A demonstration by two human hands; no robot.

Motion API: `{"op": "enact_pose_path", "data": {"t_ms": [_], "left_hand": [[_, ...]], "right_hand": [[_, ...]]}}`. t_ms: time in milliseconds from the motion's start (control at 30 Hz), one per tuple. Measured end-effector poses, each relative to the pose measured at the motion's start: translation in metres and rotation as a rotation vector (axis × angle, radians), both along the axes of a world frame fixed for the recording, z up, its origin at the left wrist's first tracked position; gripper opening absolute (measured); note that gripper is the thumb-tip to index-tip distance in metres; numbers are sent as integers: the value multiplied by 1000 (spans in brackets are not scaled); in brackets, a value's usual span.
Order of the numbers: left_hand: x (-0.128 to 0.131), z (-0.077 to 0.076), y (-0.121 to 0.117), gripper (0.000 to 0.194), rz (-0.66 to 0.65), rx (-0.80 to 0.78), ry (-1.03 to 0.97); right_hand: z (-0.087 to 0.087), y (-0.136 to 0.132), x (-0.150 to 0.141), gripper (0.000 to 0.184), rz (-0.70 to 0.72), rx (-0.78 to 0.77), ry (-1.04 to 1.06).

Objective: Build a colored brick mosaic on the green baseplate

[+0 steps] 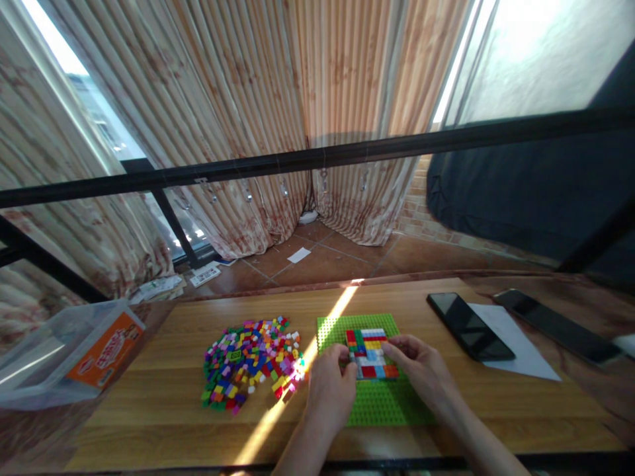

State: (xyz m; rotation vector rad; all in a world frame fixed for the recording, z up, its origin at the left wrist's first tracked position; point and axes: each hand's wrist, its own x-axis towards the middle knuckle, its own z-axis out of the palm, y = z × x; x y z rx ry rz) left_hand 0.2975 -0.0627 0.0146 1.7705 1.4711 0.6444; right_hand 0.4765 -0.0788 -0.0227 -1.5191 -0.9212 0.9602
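A flat build of toy bricks in red, white, blue, yellow, green and orange lies on a green studded baseplate. My left hand is closed at the build's left edge, with thumb and forefinger bent against it. From the right, my right hand pinches the build's opposite edge between thumb and fingers. Whether a separate small brick is hidden in either pinch cannot be made out. To the left of the baseplate spreads a pile of loose toy bricks in many colours.
A wooden table carries everything. At its left stands a clear plastic tub with an orange label. On the right lie a black phone, a white paper sheet and another dark slab-like device. Sunlight crosses the tabletop diagonally.
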Motion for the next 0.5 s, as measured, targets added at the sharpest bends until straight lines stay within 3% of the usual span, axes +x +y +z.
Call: {"op": "enact_pose_path", "data": {"t_ms": [200,500], "left_hand": [[0,3,0,19,-7,-6,-18],[2,4,-1,19,-4,-7,-40]], "right_hand": [[6,-1,1,38,10,26,-19],[-6,3,3,30,47,-45,-22]]}}
